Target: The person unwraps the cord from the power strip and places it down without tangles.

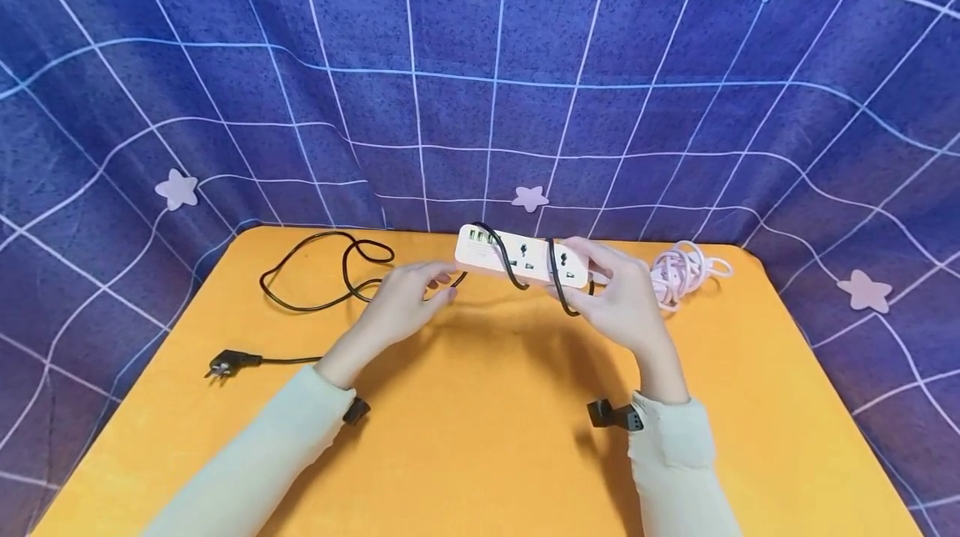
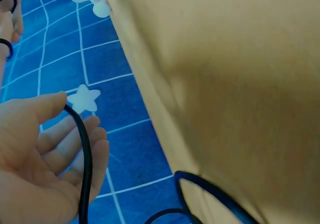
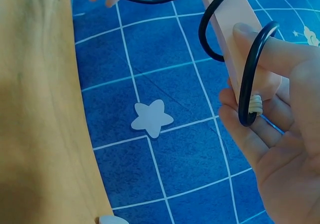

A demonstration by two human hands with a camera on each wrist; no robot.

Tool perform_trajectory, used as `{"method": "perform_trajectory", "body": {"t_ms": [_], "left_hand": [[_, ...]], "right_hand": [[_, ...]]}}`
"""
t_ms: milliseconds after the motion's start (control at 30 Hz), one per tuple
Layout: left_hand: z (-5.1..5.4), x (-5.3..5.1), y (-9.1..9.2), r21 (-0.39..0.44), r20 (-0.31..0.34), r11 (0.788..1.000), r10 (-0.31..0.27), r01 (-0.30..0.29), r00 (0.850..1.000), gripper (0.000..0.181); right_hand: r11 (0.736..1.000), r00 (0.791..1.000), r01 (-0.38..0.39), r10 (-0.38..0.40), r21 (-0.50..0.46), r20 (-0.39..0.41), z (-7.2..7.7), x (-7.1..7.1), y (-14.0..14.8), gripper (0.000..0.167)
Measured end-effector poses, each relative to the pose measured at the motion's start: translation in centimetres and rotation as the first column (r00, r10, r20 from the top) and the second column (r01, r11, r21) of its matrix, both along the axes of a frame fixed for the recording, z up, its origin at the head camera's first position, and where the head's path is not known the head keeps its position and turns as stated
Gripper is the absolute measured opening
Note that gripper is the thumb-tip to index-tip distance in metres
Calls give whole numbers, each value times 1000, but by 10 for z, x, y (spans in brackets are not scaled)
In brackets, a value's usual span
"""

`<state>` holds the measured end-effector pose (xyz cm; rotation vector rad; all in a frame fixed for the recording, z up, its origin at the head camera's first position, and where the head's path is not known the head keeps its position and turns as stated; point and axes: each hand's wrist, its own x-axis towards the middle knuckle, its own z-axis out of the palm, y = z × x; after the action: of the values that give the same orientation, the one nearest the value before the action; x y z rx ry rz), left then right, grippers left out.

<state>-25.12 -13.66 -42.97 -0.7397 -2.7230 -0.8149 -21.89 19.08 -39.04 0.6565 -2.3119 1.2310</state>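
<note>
My right hand [image 1: 618, 291] grips one end of a white power strip [image 1: 475, 246], held up above the table with its sockets showing. A black cord [image 3: 248, 79] loops loosely around the strip in a few turns. In the left wrist view, my left hand [image 2: 35, 159] pinches the same black cord [image 2: 86, 169] between thumb and fingers, left of the strip. From there the cord trails over the table in loose curves, and its black plug [image 1: 234, 362] lies at the left.
Behind the right hand lies a bundled white cord [image 1: 678, 274] on the orange table [image 1: 480, 454]. A blue grid-patterned curtain [image 1: 465, 87] with star shapes stands along the table's back and sides. Both wrists carry small black cameras.
</note>
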Motion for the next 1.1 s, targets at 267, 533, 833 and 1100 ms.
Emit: {"method": "perform_trajectory", "body": {"t_ms": [267, 533, 833, 1100], "left_hand": [[-2, -8, -1, 83, 35, 996, -15, 12, 999, 16], [4, -17, -12, 131, 49, 991, -1, -6, 999, 11], [32, -23, -18, 174, -15, 984, 41, -38, 999, 17], [55, -24, -21, 175, -100, 984, 61, -43, 993, 16]], "right_hand": [[1000, 1000, 4, -4, 10, 6, 3, -1, -1, 59], [999, 999, -33, 33, 6, 15, 1, -2, -1, 57], [999, 999, -28, 28, 37, 20, -1, -1, 1, 54], [998, 999, -29, 27, 48, 43, -1, 1, 2, 57]]}}
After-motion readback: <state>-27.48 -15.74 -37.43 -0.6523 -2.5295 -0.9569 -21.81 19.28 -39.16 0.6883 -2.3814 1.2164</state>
